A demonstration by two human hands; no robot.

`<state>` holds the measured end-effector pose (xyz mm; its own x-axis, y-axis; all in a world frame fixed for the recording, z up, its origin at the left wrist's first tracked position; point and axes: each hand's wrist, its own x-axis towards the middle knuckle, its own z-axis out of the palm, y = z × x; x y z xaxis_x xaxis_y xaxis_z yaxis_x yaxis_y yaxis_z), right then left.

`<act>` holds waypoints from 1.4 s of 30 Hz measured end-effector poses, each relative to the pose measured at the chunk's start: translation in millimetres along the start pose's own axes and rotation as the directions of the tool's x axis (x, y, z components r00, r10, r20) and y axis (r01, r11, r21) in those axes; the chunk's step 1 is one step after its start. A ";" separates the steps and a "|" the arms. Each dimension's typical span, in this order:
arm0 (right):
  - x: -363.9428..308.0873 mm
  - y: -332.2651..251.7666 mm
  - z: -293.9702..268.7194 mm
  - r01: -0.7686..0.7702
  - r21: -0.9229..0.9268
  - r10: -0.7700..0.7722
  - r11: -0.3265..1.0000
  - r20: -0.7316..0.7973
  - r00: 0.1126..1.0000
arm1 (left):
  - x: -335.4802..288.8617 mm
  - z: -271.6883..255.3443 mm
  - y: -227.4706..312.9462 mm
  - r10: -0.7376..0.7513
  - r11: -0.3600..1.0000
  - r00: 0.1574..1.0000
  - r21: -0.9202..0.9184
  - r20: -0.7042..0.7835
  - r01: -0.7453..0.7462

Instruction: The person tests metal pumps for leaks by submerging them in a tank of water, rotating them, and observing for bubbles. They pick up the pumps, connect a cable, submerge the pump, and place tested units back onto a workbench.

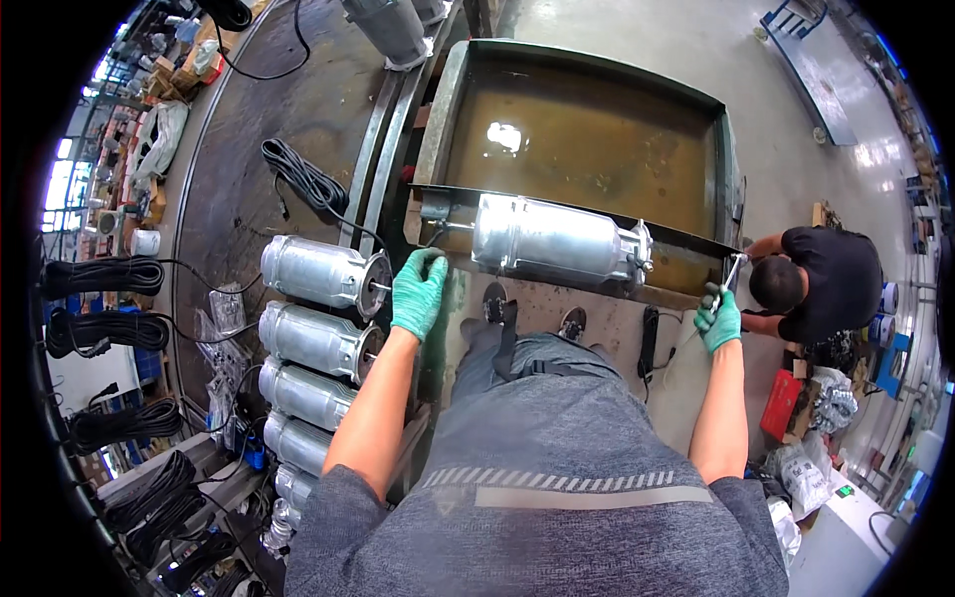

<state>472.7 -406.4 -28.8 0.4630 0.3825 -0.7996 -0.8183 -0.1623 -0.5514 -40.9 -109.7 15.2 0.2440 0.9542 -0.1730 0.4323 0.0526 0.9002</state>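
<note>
At one tray (444, 124), one motor (545, 239) (two hands (419, 292) (718, 320), one tool (734, 271))

Bright windows (60, 184) run along the left edge of the frame, pale with daylight. A smooth grey floor (647, 45) stretches across the upper right, with glossy patches of light. A flat trolley (811, 80) with a blue handle stands there. A dark, stained metal workbench (234, 124) fills the upper left, with cardboard boxes (184, 75) beyond it. Mixed clutter lines the curved right edge.
</note>
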 end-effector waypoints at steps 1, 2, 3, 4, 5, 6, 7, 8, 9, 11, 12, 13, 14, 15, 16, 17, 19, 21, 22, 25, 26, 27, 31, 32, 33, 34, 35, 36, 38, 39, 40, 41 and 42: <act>-1.1 -6.8 -1.5 0.039 0.058 -0.043 0.998 0.074 0.996 | -2.6 10.2 18.7 -0.030 0.995 0.999 -0.094 0.033 0.033; -7.4 -6.1 -6.5 0.056 0.075 -0.067 0.996 0.153 0.986 | -8.1 17.7 37.6 -0.033 0.986 0.996 -0.163 0.086 0.047; -22.2 -3.5 4.6 0.064 0.089 -0.084 0.994 0.240 0.967 | -13.4 20.9 65.6 0.007 0.997 0.995 -0.083 0.105 0.002; -51.8 3.5 35.7 0.168 -0.013 -0.157 0.986 0.277 0.948 | -18.0 24.3 71.1 0.127 0.992 0.990 -0.032 0.061 -0.125; -89.3 9.9 77.2 0.273 -0.108 -0.227 0.956 0.318 0.921 | -18.8 29.8 77.1 0.247 0.969 0.969 0.024 0.030 -0.247; -119.6 17.2 111.9 0.358 -0.248 -0.288 0.900 0.277 0.916 | -20.8 36.4 89.3 0.141 0.990 0.988 -0.014 0.061 -0.140; -139.6 27.9 133.5 0.442 -0.335 -0.318 0.832 0.365 0.875 | -24.7 40.2 114.2 0.073 0.997 0.982 -0.046 0.174 -0.065; -155.0 38.0 153.4 0.507 -0.389 -0.300 0.769 0.482 0.824 | -28.9 45.0 129.5 0.128 0.988 0.971 -0.107 0.201 -0.108; -164.9 48.0 173.9 0.549 -0.470 -0.259 0.692 0.547 0.796 | -30.7 53.9 142.5 0.190 0.973 0.956 -0.173 0.226 -0.152; -163.9 77.2 204.2 0.659 -0.609 -0.260 0.441 0.616 0.743 | -34.4 76.4 172.3 0.297 0.868 0.920 -0.474 0.257 -0.148; -180.3 78.1 233.6 0.700 -0.611 -0.217 0.369 0.676 0.704 | -32.4 81.6 170.7 0.308 0.853 0.912 -0.503 0.272 -0.138; -163.8 99.1 237.5 0.799 -0.535 -0.267 0.275 0.755 0.598 | -35.8 86.0 190.3 0.286 0.788 0.927 -0.610 0.244 -0.082; -168.3 106.0 255.5 0.772 -0.536 -0.239 0.342 0.745 0.623 | -31.6 86.2 185.0 0.199 0.781 0.955 -0.624 0.220 -0.019; -166.4 110.5 261.7 0.792 -0.523 -0.223 0.315 0.771 0.597 | -26.0 86.5 181.1 0.111 0.767 0.974 -0.640 0.197 0.042; -164.2 115.1 267.8 0.812 -0.507 -0.208 0.289 0.795 0.570 | -20.5 85.8 178.2 -0.013 0.743 0.992 -0.663 0.125 0.093; -155.3 122.4 266.0 0.869 -0.465 -0.196 0.168 0.848 0.492 | -11.4 81.6 172.5 -0.105 0.741 0.990 -0.656 0.098 0.143; -178.4 104.7 267.5 0.886 -0.457 -0.288 0.084 0.840 0.460 | 16.7 60.5 130.4 -0.269 0.596 0.961 -0.772 0.064 0.219; -190.7 74.1 253.7 0.874 -0.482 -0.454 0.071 0.764 0.458 | 45.2 26.9 89.5 -0.349 0.647 0.937 -0.729 -0.021 0.225; -183.5 64.5 242.0 0.871 -0.491 -0.575 0.022 0.707 0.413 | 59.3 14.8 70.8 -0.397 0.662 0.917 -0.701 -0.027 0.266; -150.5 33.5 210.6 0.862 -0.497 -0.732 -0.097 0.623 0.276 | 86.5 -14.7 24.9 -0.472 0.738 0.881 -0.532 0.031 0.414; -139.8 27.9 206.5 0.861 -0.502 -0.709 -0.083 0.637 0.303 | 93.7 -18.0 16.1 -0.488 0.748 0.870 -0.479 0.074 0.460; -128.0 23.2 202.2 0.859 -0.507 -0.686 -0.071 0.650 0.327 | 100.6 -19.1 9.9 -0.499 0.749 0.858 -0.437 0.123 0.498; -84.3 31.2 185.1 0.847 -0.440 -0.558 0.297 0.639 0.528 | 119.5 -17.1 7.6 -0.536 0.728 0.785 -0.301 0.311 0.616; -79.2 33.3 184.2 0.842 -0.385 -0.507 0.379 0.675 0.536 | 121.4 -16.3 9.5 -0.529 0.730 0.780 -0.290 0.334 0.619; -75.4 38.5 185.2 0.849 -0.407 -0.496 0.337 0.689 0.528 | 122.7 -16.0 9.3 -0.523 0.731 0.774 -0.280 0.357 0.623; -69.5 46.5 185.2 0.855 -0.428 -0.484 0.295 0.704 0.519 | 124.6 -17.9 4.6 -0.514 0.735 0.770 -0.269 0.378 0.622; -65.3 52.6 185.2 0.859 -0.446 -0.470 0.251 0.719 0.511 | 125.4 -17.4 2.3 -0.518 0.734 0.760 -0.253 0.393 0.631; -63.7 56.1 187.4 0.845 -0.491 -0.476 0.211 0.704 0.527 | 125.5 -16.9 2.7 -0.522 0.732 0.751 -0.239 0.406 0.638; -62.3 60.4 189.8 0.844 -0.492 -0.505 0.213 0.684 0.527 | 125.8 -14.4 0.0 -0.533 0.736 0.742 -0.208 0.407 0.644; -62.4 61.4 190.9 0.843 -0.494 -0.521 0.213 0.672 0.526 | 126.4 -14.0 1.0 -0.534 0.737 0.737 -0.200 0.414 0.646; -63.4 63.4 193.5 0.845 -0.472 -0.531 0.250 0.663 0.528 | 126.8 -14.4 2.1 -0.534 0.738 0.733 -0.191 0.421 0.647; -63.0 63.2 194.2 0.850 -0.475 -0.534 0.229 0.668 0.517 | 127.8 -14.3 3.7 -0.534 0.739 0.729 -0.182 0.428 0.649; -62.1 63.6 194.7 0.854 -0.476 -0.537 0.209 0.674 0.507 | 128.9 -15.3 4.0 -0.532 0.743 0.726 -0.170 0.436 0.647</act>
<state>325.6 -263.3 32.2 0.4442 0.8945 0.0510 0.3864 -0.1399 -0.9117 -21.0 18.0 2.6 0.3260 0.5361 -0.7786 0.3313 0.7066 0.6253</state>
